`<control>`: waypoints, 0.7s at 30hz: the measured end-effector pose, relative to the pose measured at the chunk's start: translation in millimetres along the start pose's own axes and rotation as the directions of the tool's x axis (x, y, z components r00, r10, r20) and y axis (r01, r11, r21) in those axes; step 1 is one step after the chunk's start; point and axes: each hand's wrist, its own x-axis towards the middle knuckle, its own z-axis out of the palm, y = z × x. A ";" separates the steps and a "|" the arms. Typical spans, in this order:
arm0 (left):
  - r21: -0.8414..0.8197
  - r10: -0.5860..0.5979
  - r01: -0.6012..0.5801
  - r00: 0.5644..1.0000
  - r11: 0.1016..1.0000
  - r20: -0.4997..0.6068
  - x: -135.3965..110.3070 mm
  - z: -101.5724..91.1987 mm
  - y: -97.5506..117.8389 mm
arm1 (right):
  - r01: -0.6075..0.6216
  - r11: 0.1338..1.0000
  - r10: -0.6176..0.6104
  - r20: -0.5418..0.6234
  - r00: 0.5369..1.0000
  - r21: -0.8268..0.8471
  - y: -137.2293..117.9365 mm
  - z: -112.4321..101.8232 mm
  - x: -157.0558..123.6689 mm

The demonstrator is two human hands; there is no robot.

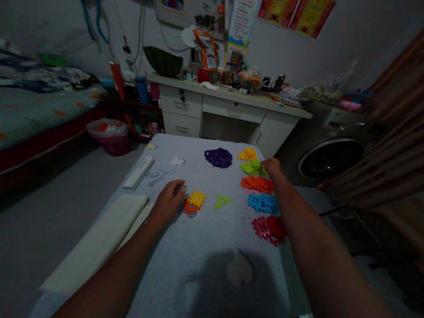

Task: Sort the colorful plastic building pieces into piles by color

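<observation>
My left hand (170, 199) rests on the cloth-covered table with its fingers loosely bent and slightly apart, holding nothing. Just right of its fingertips lie a yellow square building piece (197, 198) and an orange building piece (191, 206), touching or joined. A single green triangular piece (221, 202) lies farther right. My right hand (272, 167) reaches to the right edge of a pile of green building pieces (252, 167), fingers pressed together; whatever is between them is too small to make out. Nearby are yellow (247, 154), orange (257, 183), blue (263, 202) and red piles (270, 229).
A purple pile of pieces (218, 157) lies near the table's far edge. A long white box (138, 173) and a folded pale cloth or pad (99, 238) line the left side. Beyond stand a cluttered desk (232, 99), a washing machine (327, 145) and a bin (114, 143).
</observation>
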 end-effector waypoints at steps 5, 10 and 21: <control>0.000 0.018 -0.018 1.000 1.000 -0.005 -0.2 -0.3 2.7 | 0.034 0.999 -0.033 -0.030 0.999 0.032 -22.6 0.1 -17.4; -0.004 0.019 -0.019 1.000 1.000 -0.003 -1.2 -1.5 10.3 | 0.329 0.928 -0.368 0.284 0.886 0.177 -67.3 10.2 -89.7; 0.010 0.050 -0.050 0.999 0.999 0.019 -0.9 -2.8 12.7 | 0.753 0.642 -0.434 0.739 0.515 -0.147 -76.7 21.1 -192.3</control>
